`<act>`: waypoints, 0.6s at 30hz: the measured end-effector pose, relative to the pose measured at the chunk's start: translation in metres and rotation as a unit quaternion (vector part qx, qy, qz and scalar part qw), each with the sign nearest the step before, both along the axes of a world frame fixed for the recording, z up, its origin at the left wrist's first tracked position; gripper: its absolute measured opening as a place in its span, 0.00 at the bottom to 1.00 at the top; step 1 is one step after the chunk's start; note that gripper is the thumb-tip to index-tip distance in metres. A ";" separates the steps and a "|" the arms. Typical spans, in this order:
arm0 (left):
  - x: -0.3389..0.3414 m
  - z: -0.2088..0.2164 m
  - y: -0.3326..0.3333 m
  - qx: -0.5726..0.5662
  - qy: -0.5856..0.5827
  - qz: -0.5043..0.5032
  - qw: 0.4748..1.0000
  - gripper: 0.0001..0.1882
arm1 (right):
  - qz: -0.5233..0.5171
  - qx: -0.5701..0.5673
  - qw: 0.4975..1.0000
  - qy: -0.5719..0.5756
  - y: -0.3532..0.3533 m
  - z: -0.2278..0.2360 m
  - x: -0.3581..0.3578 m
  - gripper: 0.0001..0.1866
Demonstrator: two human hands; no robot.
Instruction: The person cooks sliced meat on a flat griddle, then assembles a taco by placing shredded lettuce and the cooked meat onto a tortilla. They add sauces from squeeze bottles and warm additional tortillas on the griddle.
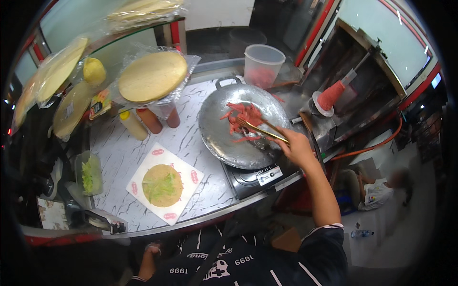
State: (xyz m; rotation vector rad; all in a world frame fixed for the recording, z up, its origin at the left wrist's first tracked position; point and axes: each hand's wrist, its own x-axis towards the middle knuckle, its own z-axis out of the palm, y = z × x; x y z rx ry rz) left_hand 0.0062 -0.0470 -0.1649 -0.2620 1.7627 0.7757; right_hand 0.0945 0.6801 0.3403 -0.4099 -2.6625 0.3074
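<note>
My right hand (pixel 297 147) is closed round gold-coloured tongs (pixel 265 131), whose tips reach into reddish meat strips (pixel 248 112). The meat lies in a wide metal wok (pixel 219 138) on a portable gas stove (pixel 243 183). To the left of the wok, a round flatbread (pixel 175 196) topped with shredded lettuce (pixel 161 187) rests on a square of printed white paper (pixel 168 215). My left hand (pixel 153 248) hangs low beside my body, below the counter edge and away from the food; its fingers are too small and dark to make out.
Behind the paper stand sauce bottles (pixel 132 125) and a bagged stack of flatbreads (pixel 152 76). A tub of lettuce (pixel 95 174) sits left. Beyond the wok are a plastic bucket (pixel 264 59) and a meat cone on a spit (pixel 331 95). Someone (pixel 377 193) sits at right.
</note>
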 end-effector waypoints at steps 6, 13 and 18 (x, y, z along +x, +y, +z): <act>-0.007 -0.026 -0.040 0.022 -0.011 -0.008 1.000 0.27 | -0.054 -0.014 0.998 0.019 -0.011 0.004 0.001 0.18; -0.014 -0.041 -0.105 0.113 -0.037 -0.076 0.990 0.26 | -0.152 0.057 0.986 0.027 -0.065 0.003 -0.020 0.18; -0.043 -0.045 -0.120 0.038 -0.143 0.054 0.987 0.21 | -0.145 0.055 0.988 -0.025 -0.108 0.001 -0.028 0.17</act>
